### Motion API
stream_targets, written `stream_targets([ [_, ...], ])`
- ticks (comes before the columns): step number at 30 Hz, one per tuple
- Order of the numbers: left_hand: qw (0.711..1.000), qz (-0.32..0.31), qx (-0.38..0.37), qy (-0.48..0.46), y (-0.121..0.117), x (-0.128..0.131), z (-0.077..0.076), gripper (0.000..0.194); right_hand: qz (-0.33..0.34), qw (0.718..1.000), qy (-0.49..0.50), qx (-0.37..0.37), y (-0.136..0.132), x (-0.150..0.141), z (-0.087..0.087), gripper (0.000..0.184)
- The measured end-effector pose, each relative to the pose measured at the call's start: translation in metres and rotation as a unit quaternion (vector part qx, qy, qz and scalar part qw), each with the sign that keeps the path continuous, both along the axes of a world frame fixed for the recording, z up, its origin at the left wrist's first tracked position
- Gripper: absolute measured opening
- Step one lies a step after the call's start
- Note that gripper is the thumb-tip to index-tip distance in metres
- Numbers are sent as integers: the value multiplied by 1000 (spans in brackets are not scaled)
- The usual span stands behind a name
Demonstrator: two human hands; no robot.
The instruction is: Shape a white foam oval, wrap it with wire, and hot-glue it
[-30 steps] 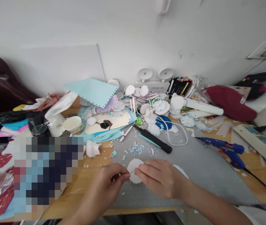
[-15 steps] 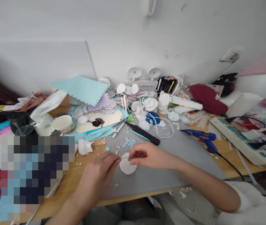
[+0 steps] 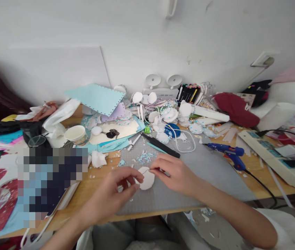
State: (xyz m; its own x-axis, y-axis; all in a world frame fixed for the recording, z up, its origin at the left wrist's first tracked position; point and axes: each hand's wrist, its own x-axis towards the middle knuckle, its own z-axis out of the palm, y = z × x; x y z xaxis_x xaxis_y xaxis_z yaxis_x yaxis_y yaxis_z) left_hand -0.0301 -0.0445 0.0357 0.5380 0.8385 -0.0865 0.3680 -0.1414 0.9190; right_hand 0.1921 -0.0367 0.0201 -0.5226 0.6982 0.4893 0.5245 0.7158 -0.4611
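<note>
A small white round foam piece lies on the grey cutting mat near the table's front edge. My left hand is just left of it, fingers curled in a pinch beside its edge. My right hand is on its right, thumb and forefinger pinched at the piece's top rim, on something thin I cannot make out. Pale blue scraps lie just behind the piece.
A black tool and a white cord lie behind my hands. A blue glue gun and a power strip are at the right. A paper cup, blue paper sheets and craft clutter fill the back and left.
The view shifted slightly. My right hand moved from covering the white piece to pinching at its upper edge. My left hand stayed close on the left.
</note>
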Motion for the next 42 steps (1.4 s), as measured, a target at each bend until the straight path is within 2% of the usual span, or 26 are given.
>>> stream_targets([
  [2,990,-2,132,54,-6,-2,-6,23,-5,998,16,-58,1,-1,-1,9],
  [4,968,-24,231,91,-10,-4,-12,27,-4,996,11,-92,1,-1,-2,8],
  [6,952,-34,287,105,-11,-4,-16,24,0,996,-6,-85,0,-1,-3,9],
  [7,951,-32,291,102,-10,-3,-15,22,3,998,-21,-54,-2,0,-5,11],
  [9,967,-20,239,87,-7,0,-12,23,15,996,-68,64,-5,2,-8,13],
  [11,991,-21,114,69,-5,3,-7,33,31,972,-113,204,-9,4,-10,14],
  [12,996,-24,52,62,-4,5,-5,37,35,961,-127,243,-10,5,-11,15],
  [13,998,-22,12,60,-4,6,-2,38,34,960,-127,247,-11,6,-12,16],
  [14,998,-17,3,61,-4,6,-1,38,27,970,-113,213,-11,6,-12,15],
  [15,998,-12,22,66,-4,6,0,36,16,985,-89,149,-10,7,-12,14],
  [17,991,-11,106,81,-5,6,0,31,-5,999,-38,-21,-7,8,-11,11],
  [19,979,-38,175,98,-6,4,-2,28,-7,987,-6,-161,-4,9,-7,15],
  [21,969,-59,210,115,-7,3,-4,26,-3,970,0,-242,-2,10,-4,15],
  [26,970,-56,209,116,-8,-1,-6,21,-19,941,25,-337,-2,9,-1,13],
  [31,970,-63,201,118,-9,-5,-8,21,-13,893,70,-445,1,7,-2,20],
  [33,967,-72,208,127,-10,-7,-10,20,-6,881,81,-466,3,5,0,20],
  [37,961,-86,225,135,-12,-8,-13,19,-3,877,85,-473,6,4,1,16],
  [42,970,-63,208,109,-13,-8,-15,20,1,882,91,-463,6,2,0,11],
])
